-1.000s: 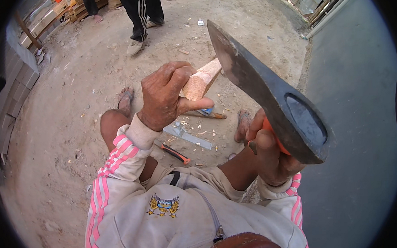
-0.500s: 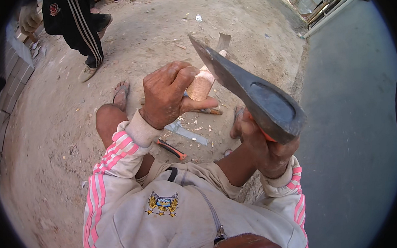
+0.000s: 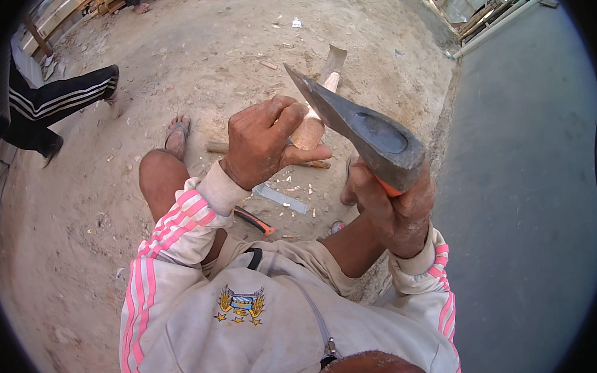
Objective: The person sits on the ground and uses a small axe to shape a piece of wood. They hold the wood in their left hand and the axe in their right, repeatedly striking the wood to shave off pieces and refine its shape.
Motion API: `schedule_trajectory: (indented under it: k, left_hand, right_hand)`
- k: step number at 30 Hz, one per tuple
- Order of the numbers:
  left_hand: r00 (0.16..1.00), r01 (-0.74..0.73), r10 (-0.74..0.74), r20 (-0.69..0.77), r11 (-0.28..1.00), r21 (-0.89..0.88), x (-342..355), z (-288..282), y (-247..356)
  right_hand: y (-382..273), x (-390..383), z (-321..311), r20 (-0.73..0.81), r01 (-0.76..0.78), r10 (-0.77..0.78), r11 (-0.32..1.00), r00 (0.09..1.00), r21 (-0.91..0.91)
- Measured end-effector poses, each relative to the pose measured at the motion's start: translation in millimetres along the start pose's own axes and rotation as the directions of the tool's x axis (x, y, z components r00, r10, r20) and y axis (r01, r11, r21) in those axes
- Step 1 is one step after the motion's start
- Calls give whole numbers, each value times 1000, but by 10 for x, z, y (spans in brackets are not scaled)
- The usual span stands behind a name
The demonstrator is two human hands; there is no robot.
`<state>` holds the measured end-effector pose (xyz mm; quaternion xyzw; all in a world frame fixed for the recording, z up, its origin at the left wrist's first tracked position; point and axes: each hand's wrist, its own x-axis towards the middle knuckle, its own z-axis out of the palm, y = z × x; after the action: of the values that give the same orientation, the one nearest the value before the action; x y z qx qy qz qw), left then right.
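My left hand (image 3: 262, 138) is closed around a pale wooden handle (image 3: 307, 133), its rounded end toward me. A flat metal blade (image 3: 332, 62) shows past the handle's far end; whether the two are joined I cannot tell. My right hand (image 3: 394, 212) grips an axe (image 3: 377, 132) close under its head, with a bit of orange shaft showing. The axe's dark head slants up to the left, and its edge lies just over the wooden handle, hiding part of it. Contact between them cannot be made out.
Between my feet lie a black-and-orange tool (image 3: 254, 221), a grey flat strip (image 3: 280, 198), a wooden stick (image 3: 217, 147) and scattered wood chips. A smooth grey wall (image 3: 522, 195) rises at my right. A person in dark striped trousers (image 3: 61, 104) is at the far left.
The axe and my right hand have shifted slightly left and up. My left hand has moved a little right with the wooden handle. The other person has stepped left.
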<state>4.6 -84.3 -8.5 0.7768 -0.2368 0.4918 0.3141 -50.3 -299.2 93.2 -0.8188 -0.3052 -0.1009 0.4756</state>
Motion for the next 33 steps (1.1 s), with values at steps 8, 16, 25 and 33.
schedule_trajectory:
  k: [8,16,25,33]
  left_hand:
    - [1000,27,-27,9,999,22,-17,14,-7]
    - [999,37,-37,-6,999,32,-22,25,2]
    - [999,46,-46,11,999,26,-83,25,6]
    - [999,34,-34,-24,999,9,-56,39,-46]
  right_hand:
    - [23,67,2,70,36,-35,999,997,-15]
    - [-86,63,-133,-25,269,-274,954,961,-135]
    - [77,30,53,-137,113,-111,994,984,4]
    - [49,60,65,-33,-95,96,995,995,31]
